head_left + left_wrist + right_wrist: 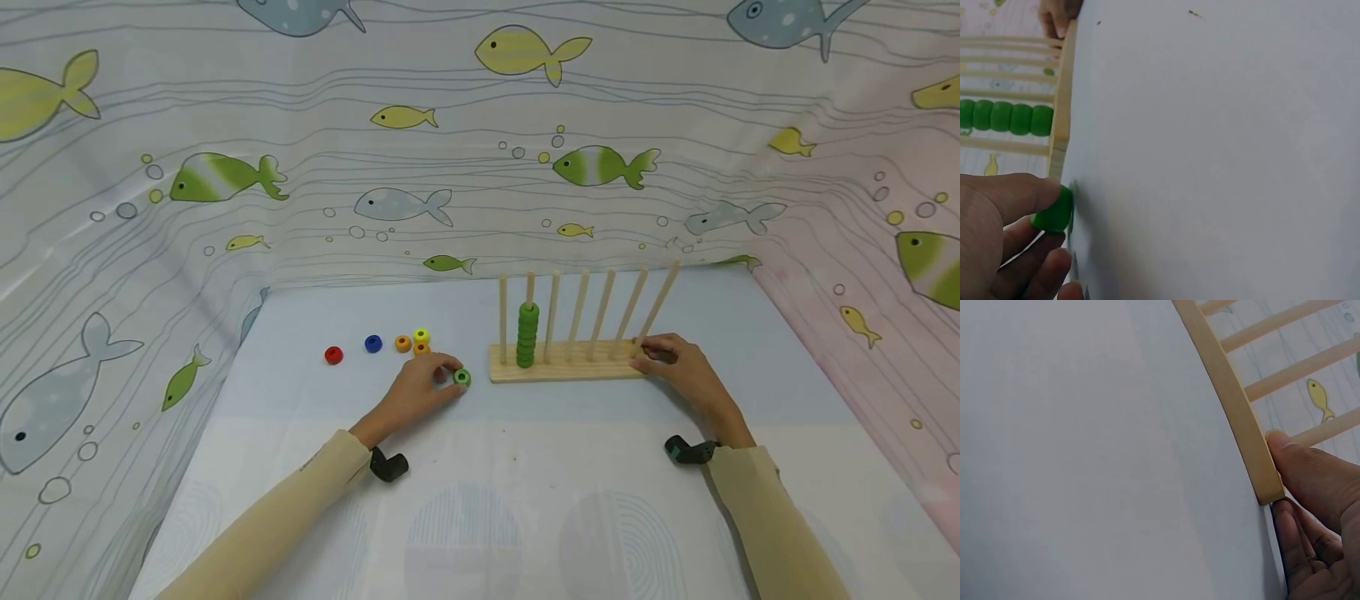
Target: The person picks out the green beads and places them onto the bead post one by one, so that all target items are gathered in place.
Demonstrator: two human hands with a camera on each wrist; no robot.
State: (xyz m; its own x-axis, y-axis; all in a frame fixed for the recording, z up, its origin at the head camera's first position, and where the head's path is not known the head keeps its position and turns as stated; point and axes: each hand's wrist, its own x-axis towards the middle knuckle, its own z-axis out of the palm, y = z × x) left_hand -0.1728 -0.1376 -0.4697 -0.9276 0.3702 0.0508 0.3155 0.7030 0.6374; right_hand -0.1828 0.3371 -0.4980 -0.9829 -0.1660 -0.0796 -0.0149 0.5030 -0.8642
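My left hand (418,390) pinches a green bead (462,378) between thumb and fingers, close over the table and left of the wooden peg stand (566,373). In the left wrist view the bead (1055,212) shows its rounded green side under the thumb. The stand carries a row of upright pegs, and a stack of several green beads (528,335) sits on the second peg from the left. At the stand's right end my right hand (682,367) grips the base, with the thumb on top near the last peg and the fingers at its end, as the right wrist view shows.
Loose beads lie left of the stand: a red one (333,356), a blue one (373,343), an orange one (402,342) and a yellow one (422,335), with another orange one beside it. A fish-patterned sheet (495,167) rises behind the white table (510,467).
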